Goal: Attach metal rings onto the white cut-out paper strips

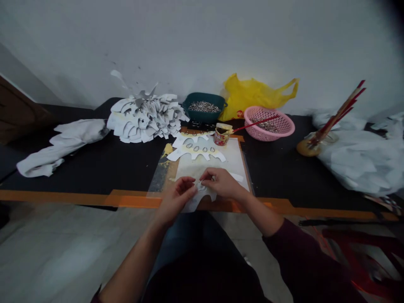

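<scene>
The left hand (176, 198) and right hand (221, 183) sit close together over a white cut-out (204, 198) at the near edge of the table; the left hand's fingers curl in on the cut-out, while the right hand's pinch a small shiny piece (200, 183), too small and too covered by fingertips to make out; the cut-out hangs past the orange table edge (78, 197) and partly covers a white board (225, 160); black tabletop (94, 168) leaves open room on both sides of the board; a yellow-smeared cut-out (195, 150) set with metal rings lies just ahead; beside it stands a small tin (221, 138) holding a red-handled brush (255, 125), its red label unreadable; a stack of white cut-outs (145, 118), a teal tub (204, 107) of metal rings, a yellow plastic bag (255, 94) with a small unreadable red mark, and a pink basket (277, 126) stand farther back.
</scene>
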The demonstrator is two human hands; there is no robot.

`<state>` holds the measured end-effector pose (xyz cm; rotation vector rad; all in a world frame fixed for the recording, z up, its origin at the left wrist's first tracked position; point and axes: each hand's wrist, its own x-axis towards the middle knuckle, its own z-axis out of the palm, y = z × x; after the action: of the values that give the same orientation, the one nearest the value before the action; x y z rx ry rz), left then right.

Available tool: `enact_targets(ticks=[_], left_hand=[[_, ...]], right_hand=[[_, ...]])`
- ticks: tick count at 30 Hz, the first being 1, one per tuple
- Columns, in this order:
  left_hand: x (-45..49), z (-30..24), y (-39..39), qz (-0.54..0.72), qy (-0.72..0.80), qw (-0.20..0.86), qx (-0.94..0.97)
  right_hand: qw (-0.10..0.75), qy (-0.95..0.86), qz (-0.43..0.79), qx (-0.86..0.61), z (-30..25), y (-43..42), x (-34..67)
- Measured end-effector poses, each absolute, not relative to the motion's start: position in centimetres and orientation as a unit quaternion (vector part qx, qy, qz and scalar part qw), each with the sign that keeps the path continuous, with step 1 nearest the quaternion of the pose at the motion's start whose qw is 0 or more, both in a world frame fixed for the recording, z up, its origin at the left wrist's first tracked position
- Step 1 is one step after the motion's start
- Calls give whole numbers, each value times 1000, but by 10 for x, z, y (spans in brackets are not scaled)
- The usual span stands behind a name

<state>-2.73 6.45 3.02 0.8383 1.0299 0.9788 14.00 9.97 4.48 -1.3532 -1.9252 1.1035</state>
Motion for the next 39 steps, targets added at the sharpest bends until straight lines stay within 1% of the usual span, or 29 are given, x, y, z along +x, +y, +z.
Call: enact_targets(ticks=[3, 7, 9, 11, 14, 15, 16, 18, 20, 22, 24, 28, 32, 36, 39], left_hand=[[-26, 22, 64, 454, 463, 619, 443], [-23, 17, 70, 451, 460, 619, 449], [-24, 24, 69, 442, 468, 592, 485], [-28, 34, 60, 454, 496, 495, 550], [-34, 45, 31, 517, 545, 272, 601], [-34, 44, 19, 532, 545, 250, 598], [-33, 41, 9, 534, 534, 271, 596], [-25, 29, -4, 493, 523, 416, 557], [-13, 17, -2, 499, 516, 533, 448], [-3, 9, 11, 539, 496, 589, 341], [3, 7, 27, 560, 458, 633, 277], [4, 13, 42, 572, 413, 678, 206], [1, 14, 38, 577, 398, 689, 186], [-1, 8, 34, 587, 376, 697, 166], [-4, 7, 34, 581, 378, 700, 173]], right_hand=[[275, -713, 430, -481, 45, 100, 139], [257, -733, 457, -433, 48, 101, 139], [253, -730, 457, -442, 48, 104, 140], [269, -704, 461, -469, 47, 107, 142], [324, -622, 504, -504, 48, 112, 143], [344, -594, 520, -507, 49, 112, 143], [362, -571, 536, -506, 51, 112, 142], [386, -544, 557, -495, 55, 110, 137], [389, -539, 567, -487, 59, 105, 129], [379, -547, 569, -483, 63, 99, 120], [369, -564, 570, -470, 66, 95, 115], [348, -599, 566, -447, 67, 91, 120], [309, -614, 539, -485, 64, 88, 131], [320, -611, 517, -507, 59, 83, 131], [311, -627, 505, -504, 57, 80, 127]])
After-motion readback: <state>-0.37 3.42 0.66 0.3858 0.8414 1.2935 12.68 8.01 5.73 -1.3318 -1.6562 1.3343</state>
